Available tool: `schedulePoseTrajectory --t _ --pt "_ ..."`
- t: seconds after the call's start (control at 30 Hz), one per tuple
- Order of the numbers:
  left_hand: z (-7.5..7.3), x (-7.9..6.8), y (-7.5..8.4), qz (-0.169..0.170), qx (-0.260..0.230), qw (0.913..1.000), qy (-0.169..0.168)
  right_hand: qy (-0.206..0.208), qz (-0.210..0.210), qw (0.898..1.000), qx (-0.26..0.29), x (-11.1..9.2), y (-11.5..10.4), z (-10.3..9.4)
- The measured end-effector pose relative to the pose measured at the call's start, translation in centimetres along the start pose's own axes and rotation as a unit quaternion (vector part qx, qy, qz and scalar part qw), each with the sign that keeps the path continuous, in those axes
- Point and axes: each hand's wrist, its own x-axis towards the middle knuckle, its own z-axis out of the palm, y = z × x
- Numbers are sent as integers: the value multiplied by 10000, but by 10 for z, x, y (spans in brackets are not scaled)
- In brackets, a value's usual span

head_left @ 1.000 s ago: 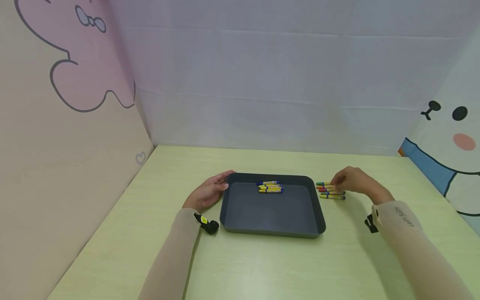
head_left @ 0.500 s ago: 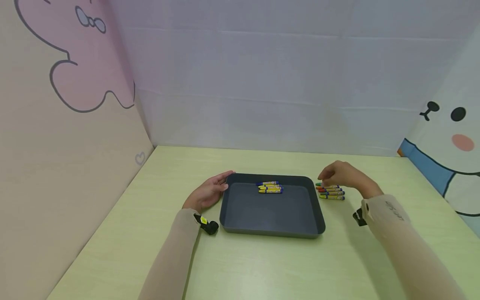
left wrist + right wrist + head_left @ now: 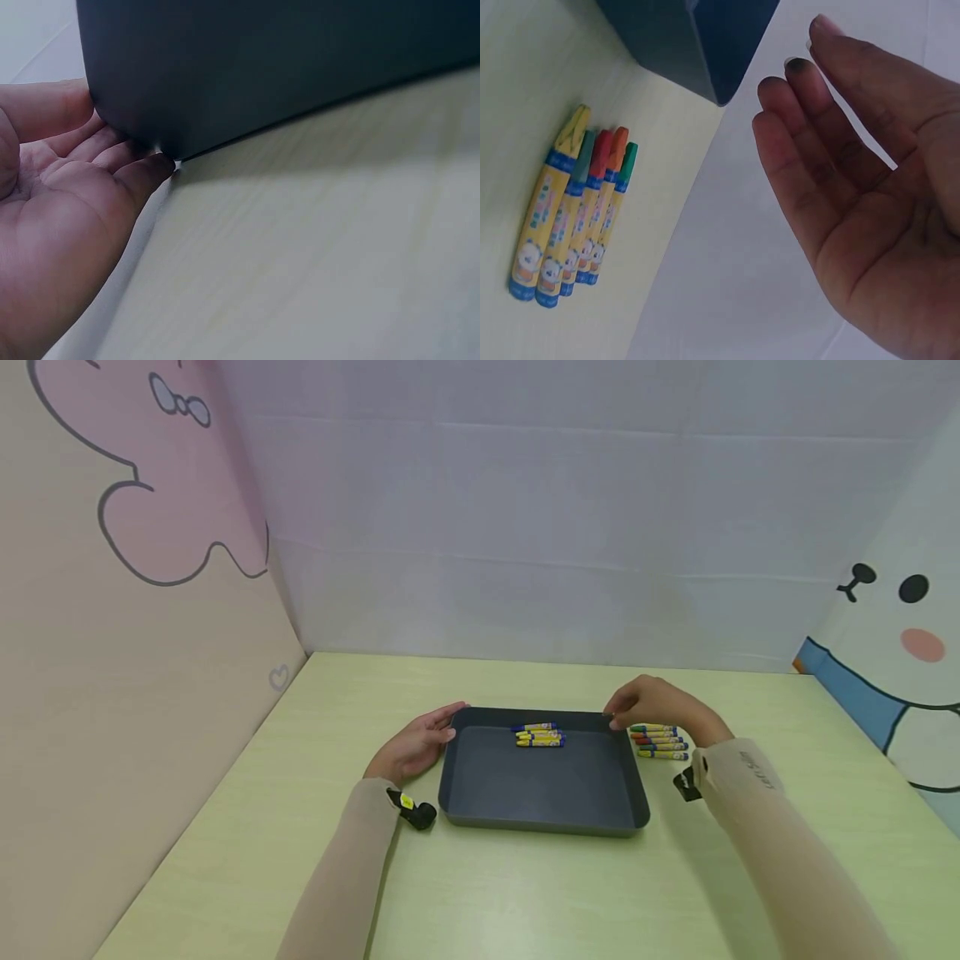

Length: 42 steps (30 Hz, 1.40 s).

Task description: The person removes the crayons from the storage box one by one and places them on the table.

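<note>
A dark grey tray (image 3: 543, 789) lies on the table, with several blue and yellow crayons (image 3: 540, 742) grouped near its back edge. My left hand (image 3: 415, 747) holds the tray's back left corner; in the left wrist view the thumb (image 3: 56, 109) lies against the tray wall and the fingers reach round the corner. Over the back right corner hovers my right hand (image 3: 660, 703), its fingers loosely bent. The right wrist view shows nothing between those fingers (image 3: 787, 157). Beside the tray's right wall, several crayons (image 3: 574, 217) with yellow, green, red and orange tips lie in a row.
The pale table (image 3: 525, 897) stretches around the tray. A white cloth wall (image 3: 480, 543) stands behind it. Printed cartoon panels flank both sides, a pink figure (image 3: 198, 518) at left and a white bear (image 3: 915, 693) at right.
My right hand has moved left from above the row of crayons to the tray's back right corner. The row lies as before, and the left hand and tray stay in place.
</note>
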Motion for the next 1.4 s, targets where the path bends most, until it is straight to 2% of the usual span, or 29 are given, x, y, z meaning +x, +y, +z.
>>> schedulePoseTrajectory --t 0.2,0.67,0.97,1.4 --pt "-1 0 -1 9 105 9999 28 -46 -52 10000 71 12 -7 7" --pt "0 0 0 51 -49 10000 37 -236 -252 9990 272 36 -12 30" --pt "1 -1 0 45 -71 9999 64 -395 -420 9973 458 41 -22 43" --pt "1 -1 1 -9 -31 10000 78 -436 -518 9970 381 48 -27 56"
